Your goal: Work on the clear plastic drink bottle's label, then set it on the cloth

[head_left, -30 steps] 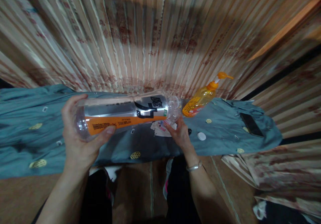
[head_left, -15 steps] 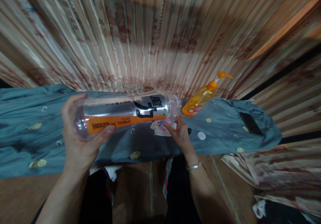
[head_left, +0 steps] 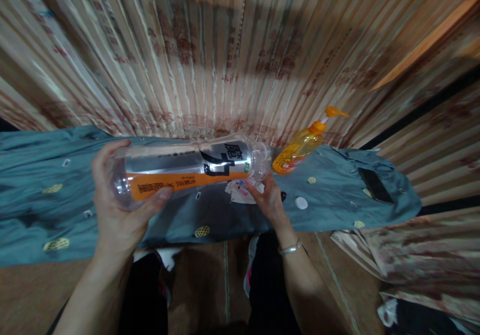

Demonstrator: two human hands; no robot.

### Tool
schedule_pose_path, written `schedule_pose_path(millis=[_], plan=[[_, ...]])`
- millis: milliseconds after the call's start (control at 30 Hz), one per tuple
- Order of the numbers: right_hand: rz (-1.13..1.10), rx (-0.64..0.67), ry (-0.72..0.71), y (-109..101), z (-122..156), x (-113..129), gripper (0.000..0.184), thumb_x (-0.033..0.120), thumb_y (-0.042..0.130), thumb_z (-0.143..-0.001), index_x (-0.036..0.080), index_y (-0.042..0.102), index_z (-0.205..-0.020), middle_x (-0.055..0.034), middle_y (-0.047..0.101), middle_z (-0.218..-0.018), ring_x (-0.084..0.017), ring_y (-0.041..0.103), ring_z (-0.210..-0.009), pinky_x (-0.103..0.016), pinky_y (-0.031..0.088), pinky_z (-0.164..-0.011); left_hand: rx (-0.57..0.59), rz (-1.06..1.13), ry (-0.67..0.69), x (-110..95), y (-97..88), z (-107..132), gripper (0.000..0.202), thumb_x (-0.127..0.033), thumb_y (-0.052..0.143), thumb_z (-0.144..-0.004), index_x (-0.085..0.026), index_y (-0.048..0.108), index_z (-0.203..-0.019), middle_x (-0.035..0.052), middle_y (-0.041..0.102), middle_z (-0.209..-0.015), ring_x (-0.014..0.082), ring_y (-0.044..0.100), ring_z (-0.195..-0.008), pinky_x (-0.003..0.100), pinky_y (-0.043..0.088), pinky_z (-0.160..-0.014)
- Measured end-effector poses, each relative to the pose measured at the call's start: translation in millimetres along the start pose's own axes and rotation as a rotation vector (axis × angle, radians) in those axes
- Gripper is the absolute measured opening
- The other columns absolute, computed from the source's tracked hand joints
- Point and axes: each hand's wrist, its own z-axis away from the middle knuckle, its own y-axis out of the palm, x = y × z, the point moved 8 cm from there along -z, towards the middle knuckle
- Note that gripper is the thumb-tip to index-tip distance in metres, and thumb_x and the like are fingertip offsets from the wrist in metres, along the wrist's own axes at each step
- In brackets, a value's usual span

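Blue-green cloth (head_left: 240, 220) lies below one big bottle (head_left: 183, 167), held sideways. The left hand (head_left: 122, 220) grips its left end; the right hand (head_left: 270, 200) touches its neck, grip unclear. To the right: one far pump bottle (head_left: 300, 149), one near cap (head_left: 301, 203), one phone (head_left: 376, 186).

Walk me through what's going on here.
A person is holding a clear plastic bottle sideways above a blue-green cloth. The left hand grips its base end, and the right hand is at its neck, though how firmly it grips is unclear. An orange-topped pump bottle stands just beyond the neck. A white disc and a dark, flat rectangular object lie on the cloth to the right.
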Motion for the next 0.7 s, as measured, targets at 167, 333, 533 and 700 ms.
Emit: schedule_pose_path(millis=[167,333,533,700], plan=[[-0.020,0.003,-0.028,-0.3,0.1,3.9,0.045,0.037,0.070,-0.081,0.016,0.054,-0.118,-0.0132,0.073,-0.100,-0.029,0.070,-0.095,-0.043,0.057,-0.082,0.009,-0.015,0.007,-1.2,0.6,-0.5,0.085,-0.044,0.084,-0.056,-0.031,0.050,-0.133,0.0004,0.052,-0.115,0.0184,0.051,-0.101,0.039,0.042,-0.097],[-0.021,-0.003,-0.020,-1.0,0.4,3.3,0.048,0.036,0.071,-0.081,0.017,0.053,-0.120,-0.0133,0.073,-0.102,-0.030,0.070,-0.095,-0.044,0.058,-0.081,0.004,-0.013,0.000,0.8,-0.2,0.2,0.086,-0.044,0.085,-0.054,-0.035,0.051,-0.133,0.0003,0.053,-0.116,0.0201,0.052,-0.102,0.042,0.042,-0.098],[-0.022,0.002,-0.008,-0.7,0.3,2.3,0.043,0.037,0.069,-0.081,0.022,0.054,-0.118,-0.0115,0.073,-0.101,-0.030,0.070,-0.092,-0.048,0.058,-0.079,-0.016,0.014,-0.032,4.7,-1.7,0.3,0.089,-0.043,0.087,-0.049,-0.035,0.053,-0.131,0.0013,0.055,-0.115,0.0217,0.053,-0.102,0.043,0.043,-0.095],[-0.028,0.000,0.002,-0.6,0.4,0.9,0.042,0.038,0.070,-0.080,0.023,0.055,-0.116,-0.0087,0.073,-0.096,-0.028,0.070,-0.088,-0.046,0.059,-0.078,0.000,-0.001,-0.004,-1.1,0.0,-0.9,0.087,-0.043,0.085,-0.052,-0.035,0.052,-0.132,0.0002,0.053,-0.114,0.0192,0.051,-0.099,0.039,0.042,-0.091]])
